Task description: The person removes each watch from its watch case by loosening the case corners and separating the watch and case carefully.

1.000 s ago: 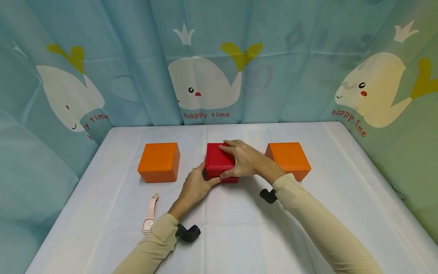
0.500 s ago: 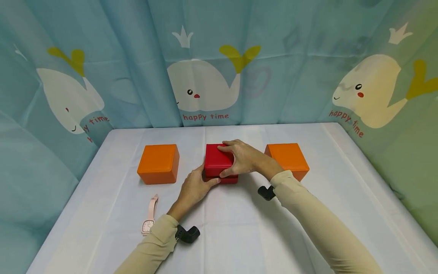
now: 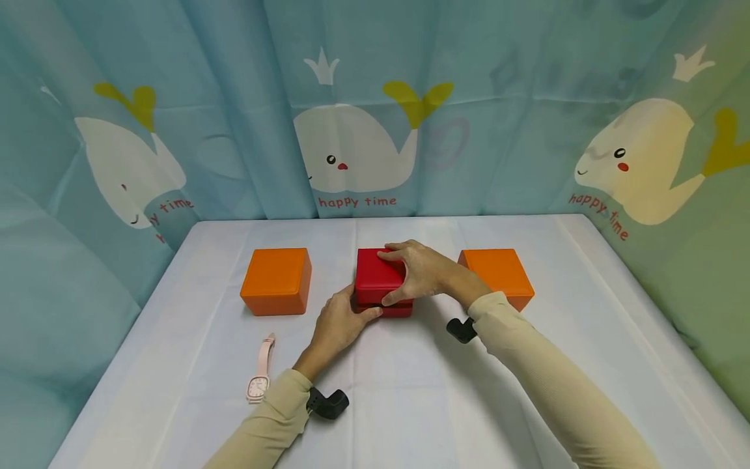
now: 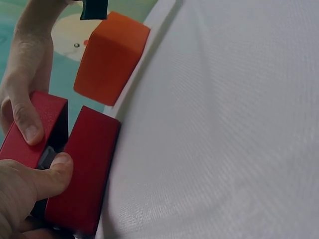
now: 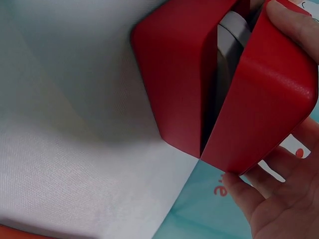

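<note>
A red box stands mid-table with its hinged lid (image 3: 377,270) tilted up a little from its base (image 3: 398,312). My right hand (image 3: 424,270) grips the lid, thumb at the front edge and fingers spread over the top towards the back. The left hand (image 3: 340,322) holds the base at its front left corner, its thumb (image 4: 57,174) on the front wall by the gap. Through the gap in the right wrist view shows a grey, rounded cushion-like insert (image 5: 233,30); the rest of the inside is hidden.
Orange boxes with lids down stand on either side, one left (image 3: 275,280) and one right (image 3: 498,273), the latter partly behind the right forearm. A pink watch (image 3: 260,371) lies near the left sleeve. Behind the white table (image 3: 422,417) hangs a whale-print curtain (image 3: 498,163).
The dark gap under the red lid's front edge looks slightly wider. Both hands keep their places on the box; the head view has shifted a little.
</note>
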`<control>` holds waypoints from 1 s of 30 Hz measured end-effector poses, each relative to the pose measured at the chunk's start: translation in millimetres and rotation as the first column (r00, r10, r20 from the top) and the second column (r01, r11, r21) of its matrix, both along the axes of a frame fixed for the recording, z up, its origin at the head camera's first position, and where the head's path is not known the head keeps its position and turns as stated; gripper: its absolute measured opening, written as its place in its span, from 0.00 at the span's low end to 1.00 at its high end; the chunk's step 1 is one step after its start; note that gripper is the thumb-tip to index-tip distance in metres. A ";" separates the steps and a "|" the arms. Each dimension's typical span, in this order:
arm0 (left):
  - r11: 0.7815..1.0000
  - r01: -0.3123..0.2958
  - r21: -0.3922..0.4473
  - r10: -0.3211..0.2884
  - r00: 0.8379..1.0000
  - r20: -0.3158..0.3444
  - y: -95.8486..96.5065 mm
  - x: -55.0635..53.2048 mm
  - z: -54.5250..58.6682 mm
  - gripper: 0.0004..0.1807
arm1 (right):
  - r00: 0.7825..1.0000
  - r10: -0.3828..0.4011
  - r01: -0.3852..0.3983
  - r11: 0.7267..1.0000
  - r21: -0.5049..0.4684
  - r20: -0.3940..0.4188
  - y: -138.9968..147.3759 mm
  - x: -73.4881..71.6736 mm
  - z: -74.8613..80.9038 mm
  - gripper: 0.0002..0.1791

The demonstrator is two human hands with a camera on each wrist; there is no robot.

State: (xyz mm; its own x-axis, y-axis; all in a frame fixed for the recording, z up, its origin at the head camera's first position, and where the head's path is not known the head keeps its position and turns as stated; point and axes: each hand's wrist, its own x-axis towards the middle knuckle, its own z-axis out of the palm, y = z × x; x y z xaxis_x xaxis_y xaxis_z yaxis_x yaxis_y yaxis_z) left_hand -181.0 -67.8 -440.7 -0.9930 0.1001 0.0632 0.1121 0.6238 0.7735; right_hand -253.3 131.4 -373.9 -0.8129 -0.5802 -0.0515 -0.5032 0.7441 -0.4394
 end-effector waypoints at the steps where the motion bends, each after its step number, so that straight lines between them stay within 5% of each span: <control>1: 1.000 -0.002 0.004 0.002 1.000 -0.003 -0.1 0.0 0.2 0.39 | 1.000 0.000 0.000 1.000 -0.002 0.002 -0.1 -0.3 0.3 0.51; 30: 1.000 -0.014 -0.002 0.014 1.000 0.014 0.9 -0.4 5.1 0.32 | 0.992 -0.038 0.041 0.999 -0.018 0.123 1.8 -8.4 7.1 0.51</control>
State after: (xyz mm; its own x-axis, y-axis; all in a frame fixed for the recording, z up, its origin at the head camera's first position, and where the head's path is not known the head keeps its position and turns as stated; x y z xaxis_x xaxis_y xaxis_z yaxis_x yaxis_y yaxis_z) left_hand -181.5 -66.9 -435.6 -0.9951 0.0859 0.0493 0.0925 0.6271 0.7734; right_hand -261.7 133.2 -366.8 -0.8234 -0.5499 -0.1402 -0.4153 0.7523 -0.5114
